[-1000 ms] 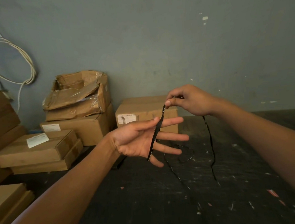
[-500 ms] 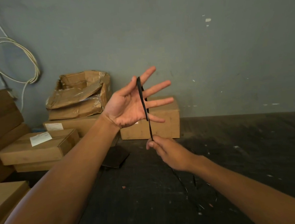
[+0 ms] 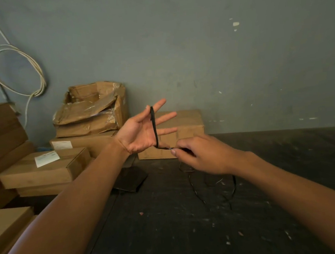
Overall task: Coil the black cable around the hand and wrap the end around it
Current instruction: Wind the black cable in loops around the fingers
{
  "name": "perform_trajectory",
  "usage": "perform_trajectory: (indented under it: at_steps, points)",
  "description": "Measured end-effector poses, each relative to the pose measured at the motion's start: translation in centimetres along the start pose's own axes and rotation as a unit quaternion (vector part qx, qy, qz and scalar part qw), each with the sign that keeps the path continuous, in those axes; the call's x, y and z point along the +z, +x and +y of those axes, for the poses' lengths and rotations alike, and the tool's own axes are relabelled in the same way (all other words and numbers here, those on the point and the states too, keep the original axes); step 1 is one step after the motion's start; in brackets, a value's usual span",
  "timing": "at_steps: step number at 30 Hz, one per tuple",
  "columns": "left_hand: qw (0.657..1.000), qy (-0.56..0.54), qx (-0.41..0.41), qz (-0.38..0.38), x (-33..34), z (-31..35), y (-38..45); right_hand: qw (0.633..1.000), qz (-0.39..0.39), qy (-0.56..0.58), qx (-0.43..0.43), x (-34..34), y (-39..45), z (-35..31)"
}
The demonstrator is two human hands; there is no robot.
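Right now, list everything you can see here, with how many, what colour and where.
cable: one, black, looped over the left hand's fingers, loose length trailing onto the floor at right
boxes: several, brown cardboard, stacked at left and along the wall; the top one is crushed
label: one, white, on a flat box at left
white cord: one coil, hanging on the wall, upper left
dark flat thing: one, black, on the floor by the boxes
floor: dark, scuffed
wall: grey-green
left hand: open, fingers spread, palm showing
right hand: pinching the cable below the left hand
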State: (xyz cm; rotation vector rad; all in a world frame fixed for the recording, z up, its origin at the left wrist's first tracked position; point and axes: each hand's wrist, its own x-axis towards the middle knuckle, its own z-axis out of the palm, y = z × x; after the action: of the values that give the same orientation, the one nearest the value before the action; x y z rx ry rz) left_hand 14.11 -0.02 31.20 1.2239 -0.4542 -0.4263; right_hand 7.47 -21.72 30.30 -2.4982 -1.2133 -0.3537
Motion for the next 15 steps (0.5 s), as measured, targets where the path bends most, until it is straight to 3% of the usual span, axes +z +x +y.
perform_trajectory:
  at_steps: [5,15]
  points:
    - [0.999,0.008,-0.034,0.008,-0.7,-1.8,-0.3,0.998,0.005,-0.067,0.015,-3.8,0.9,0.8]
    - [0.986,0.05,-0.12,-0.1,2.2,-3.4,-0.2,0.987,0.006,-0.161,0.018,-9.0,3.0,2.0]
